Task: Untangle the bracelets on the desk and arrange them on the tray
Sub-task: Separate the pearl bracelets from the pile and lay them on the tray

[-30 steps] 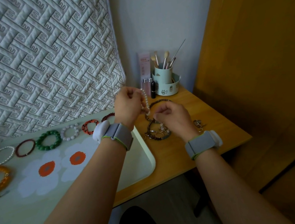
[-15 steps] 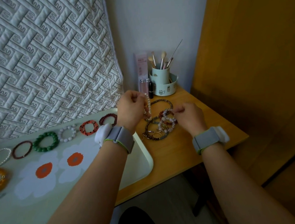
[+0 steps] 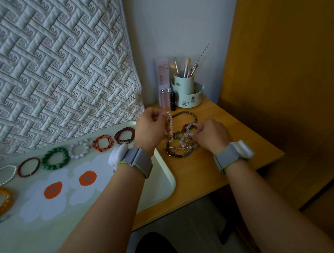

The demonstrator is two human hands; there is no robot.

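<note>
- Tray, pale green with white-and-orange flower print [image 3: 165, 191], sits on the left part of the wooden desk [image 3: 225, 161]. Sorted bracelets lie along its far edge, each apart from the next. Risk: a forearm crossing the tray's near right corner could sweep them out of line.
- Left hand [image 3: 152, 131], above the tray's far right corner, pinches a pale pearl-bead bracelet [image 3: 170, 123] and holds it raised. Its lower end hangs into the pile, and whether it is free I cannot tell. Risk: a hard pull on a snagged elastic could snap it and scatter the beads.
- Tangled heap of dark, clear and metal-link bracelets [image 3: 182, 147] lies on the desk just right of the tray. Risk: lifting one strand may drag the whole heap.
- Right hand [image 3: 212, 134] has its fingers curled on a clear-bead strand at the heap's right side. The desk's right edge is near, so loosened pieces could roll off.
</note>
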